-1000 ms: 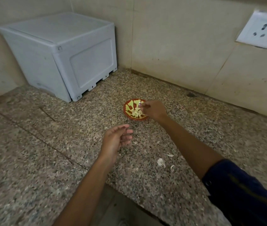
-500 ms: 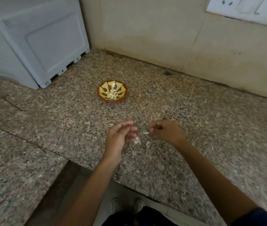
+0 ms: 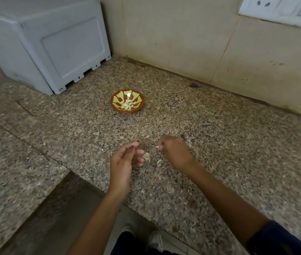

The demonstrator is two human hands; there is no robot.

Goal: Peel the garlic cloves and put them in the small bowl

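A small red and yellow-green bowl [image 3: 127, 101] stands on the granite counter [image 3: 219, 144] and holds several peeled garlic cloves [image 3: 127, 105]. My right hand [image 3: 174, 151] hovers over the counter in front of the bowl, fingers curled, pinching a small white garlic piece [image 3: 157, 147] at its fingertips. My left hand [image 3: 125, 161] is beside it, palm up, fingers loosely curled and holding nothing. Two pale garlic bits lie on the counter between the hands, one [image 3: 146, 156] by the left fingertips and one [image 3: 159, 162] under the right hand.
A grey plastic box [image 3: 54, 45] stands at the back left corner. A tiled wall with a white socket plate [image 3: 278, 10] runs behind. The counter's front edge [image 3: 146, 214] is close to me, with my shoes [image 3: 155, 240] on the floor below.
My right hand left the bowl and came back toward me to the garlic bits on the counter, where it now pinches a small piece. The left hand stayed beside them.
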